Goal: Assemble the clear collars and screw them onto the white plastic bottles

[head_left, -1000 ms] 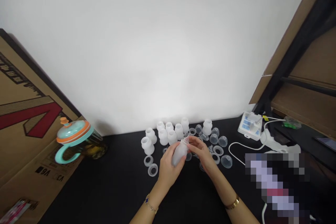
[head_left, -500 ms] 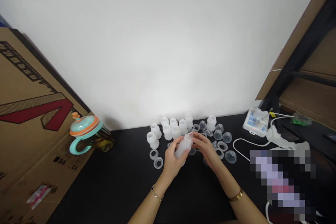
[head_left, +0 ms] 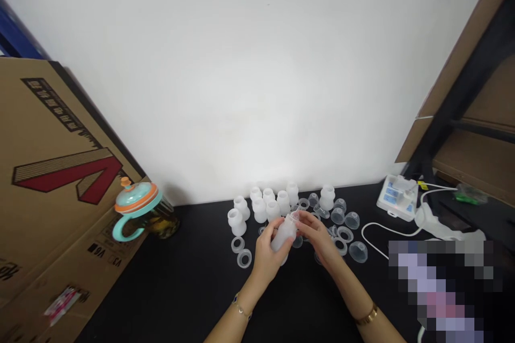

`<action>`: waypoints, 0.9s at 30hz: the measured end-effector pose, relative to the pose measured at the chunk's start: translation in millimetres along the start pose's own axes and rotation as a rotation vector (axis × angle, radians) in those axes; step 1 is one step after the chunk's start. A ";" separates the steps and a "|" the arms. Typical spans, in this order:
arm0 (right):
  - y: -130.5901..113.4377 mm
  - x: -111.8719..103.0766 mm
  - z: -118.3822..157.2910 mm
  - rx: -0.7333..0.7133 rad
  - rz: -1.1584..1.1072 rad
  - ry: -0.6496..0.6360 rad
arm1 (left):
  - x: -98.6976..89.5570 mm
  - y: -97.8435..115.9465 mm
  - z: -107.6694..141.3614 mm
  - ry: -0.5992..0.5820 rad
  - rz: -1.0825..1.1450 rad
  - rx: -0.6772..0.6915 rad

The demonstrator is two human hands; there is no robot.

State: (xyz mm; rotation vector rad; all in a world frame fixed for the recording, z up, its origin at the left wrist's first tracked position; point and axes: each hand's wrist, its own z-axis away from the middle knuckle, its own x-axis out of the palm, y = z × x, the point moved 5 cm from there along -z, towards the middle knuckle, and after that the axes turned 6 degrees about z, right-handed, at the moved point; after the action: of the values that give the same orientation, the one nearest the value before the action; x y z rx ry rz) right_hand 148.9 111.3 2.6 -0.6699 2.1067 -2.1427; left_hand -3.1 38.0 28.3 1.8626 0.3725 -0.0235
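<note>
My left hand [head_left: 266, 255] is wrapped around a frosted white baby bottle [head_left: 284, 236], which leans with its mouth up and to the right. At that mouth my right hand [head_left: 319, 238] pinches a clear bottle nipple [head_left: 295, 215], partly covered by the fingers. Whether the nipple is seated on the rim I cannot tell. Behind my hands several white bottles [head_left: 259, 210] stand upright without tops. Clear domed caps [head_left: 358, 252] and translucent rings [head_left: 345, 234] lie to the right. Another ring [head_left: 244, 258] lies left of my left hand.
A lidded drink jug [head_left: 147, 209] with a teal handle stands at the left beside a large cardboard box [head_left: 60, 139]. On the right are a white power strip [head_left: 398, 198] and its cable [head_left: 376, 225]. A white wall [head_left: 257, 91] rises behind the black table [head_left: 193, 278].
The whole view has shifted a little, so things sit slightly lower and further right. My right fingers have closed in around the nipple at the bottle's mouth. The left hand keeps its hold.
</note>
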 end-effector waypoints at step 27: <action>-7.7 4.1 1.8 -0.007 0.008 -0.011 | -1.8 11.3 2.8 0.049 -0.249 0.192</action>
State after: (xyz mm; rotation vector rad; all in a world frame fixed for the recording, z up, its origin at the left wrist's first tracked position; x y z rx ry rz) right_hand 147.8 108.7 11.0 -0.6718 2.1086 -2.1234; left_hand -1.3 32.0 38.2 1.9977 0.6533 -0.1888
